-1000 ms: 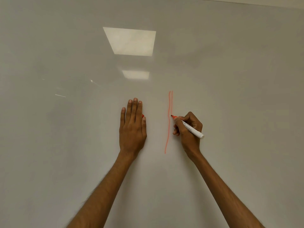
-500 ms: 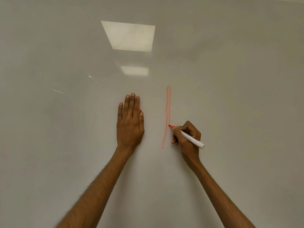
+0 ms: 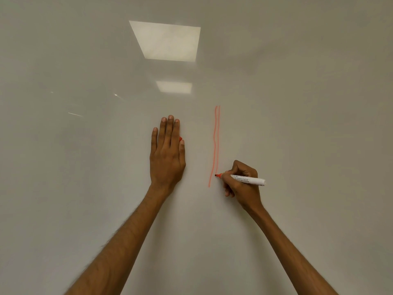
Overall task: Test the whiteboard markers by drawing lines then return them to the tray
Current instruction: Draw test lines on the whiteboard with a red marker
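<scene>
1. Orange lines (image 3: 215,145), two side by side, run down the whiteboard (image 3: 85,188); the right-hand one reaches lower than it did half a second ago.
2. The right hand (image 3: 242,190) has slid down the board. Its fingers are curled round the marker (image 3: 253,181), whose orange tip touches that line's lower end.
3. The left hand (image 3: 167,154) stays flat on the board, fingers straight and together, left of the lines. A small red piece (image 3: 180,138) peeks out by its thumb.

red piece (image 3: 180,138): mostly hidden under left hand (image 3: 167,154) | marker (image 3: 247,180) print: too small to read
</scene>
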Demonstrator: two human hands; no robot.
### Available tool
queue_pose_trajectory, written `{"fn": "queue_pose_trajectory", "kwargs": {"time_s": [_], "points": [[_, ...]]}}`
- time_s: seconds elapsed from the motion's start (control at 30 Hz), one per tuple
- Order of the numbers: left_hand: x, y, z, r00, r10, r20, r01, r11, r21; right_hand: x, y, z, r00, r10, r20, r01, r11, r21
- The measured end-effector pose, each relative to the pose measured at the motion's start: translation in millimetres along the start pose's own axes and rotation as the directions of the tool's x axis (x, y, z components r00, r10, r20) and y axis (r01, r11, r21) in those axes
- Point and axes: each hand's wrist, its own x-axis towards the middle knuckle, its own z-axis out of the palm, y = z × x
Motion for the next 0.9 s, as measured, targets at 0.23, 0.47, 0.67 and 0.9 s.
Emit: {"fn": "queue_pose_trajectory", "kwargs": {"time_s": [0.23,0.47,0.67,0.9], "points": [[-0.8,-1.0,0.7,1.0,0.0,0.006,0.0,1.0,-0.003,-3.4,0.9,-1.3,0.997,0.02,0.078,-0.013,0.995,-0.098],[-0.8,-1.3,0.7,1.0,-0.003,0.014,0.003,1.0,-0.005,0.6,-2.8,-4.5,0.987,0.06,0.147,-0.038,0.989,-0.144],[-1.2,-0.8,-0.8,1.0,-0.002,0.017,0.002,1.0,-0.019,26.9,-29.7,-1.5,1.0,0.013,0.022,-0.014,0.998,0.061],[-1.5,-0.7,-1.2,1.0,-0.003,0.016,0.003,1.0,-0.029,85.2,-69.9,4.9,0.996,-0.048,-0.069,0.057,0.988,0.141]]}}
